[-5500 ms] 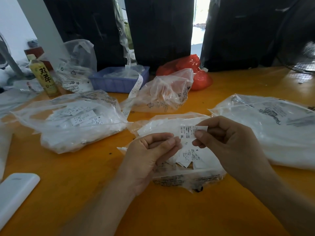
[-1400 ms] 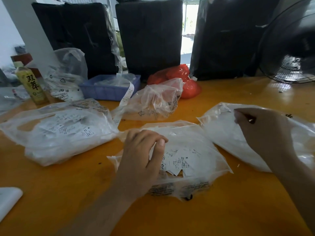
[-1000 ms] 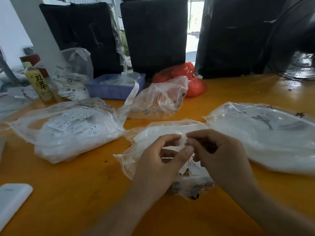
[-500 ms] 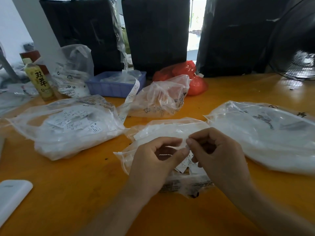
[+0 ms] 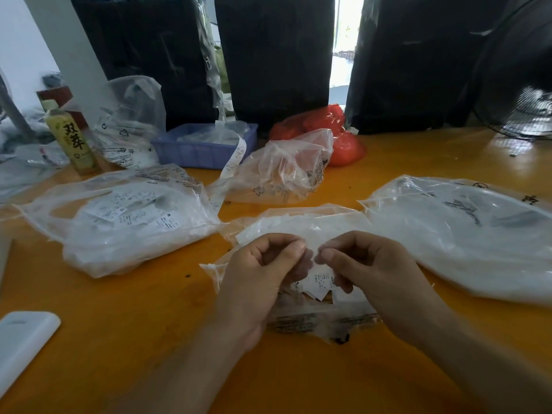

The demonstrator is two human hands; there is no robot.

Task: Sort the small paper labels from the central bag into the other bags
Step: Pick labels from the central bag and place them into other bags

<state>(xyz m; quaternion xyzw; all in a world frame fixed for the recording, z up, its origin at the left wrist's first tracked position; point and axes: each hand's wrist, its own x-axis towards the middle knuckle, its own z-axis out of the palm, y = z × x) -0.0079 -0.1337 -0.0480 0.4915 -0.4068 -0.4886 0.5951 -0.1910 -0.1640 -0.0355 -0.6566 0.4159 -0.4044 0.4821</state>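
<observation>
Two hands meet over the middle of the orange table (image 5: 125, 339), fingertips almost touching. The left hand (image 5: 263, 279) is curled, thumb against forefinger; the right hand (image 5: 370, 273) mirrors it, thumb and forefinger pressed together. Between them sits a pale sliver, but whether either hand actually pinches a label or the plastic is too washed out to tell.

Just under the hands lies the central bag (image 5: 298, 225), clear crinkled plastic with dark print along its near edge, its mouth open beneath the fingers. The small paper labels (image 5: 318, 283) peek out below the knuckles: white slips with fine black print, overlapping, one showing an "S". Most of the pile is hidden behind both hands.

To the left, the left bag (image 5: 119, 222) bulges with more white slips, an "M" readable on one. To the right, the right bag (image 5: 460, 234) is milky and glare-washed, its contents unreadable, its far end cut off by the frame. Behind the central one sits a crumpled back bag (image 5: 283, 171), its contents unclear.

Further back: a blue tray (image 5: 203, 147) with a label strip trailing out, a red bag (image 5: 337, 135), a tea bottle (image 5: 71, 138), a fan (image 5: 519, 85) partly cropped, a white device (image 5: 21, 345) at the near-left corner.
</observation>
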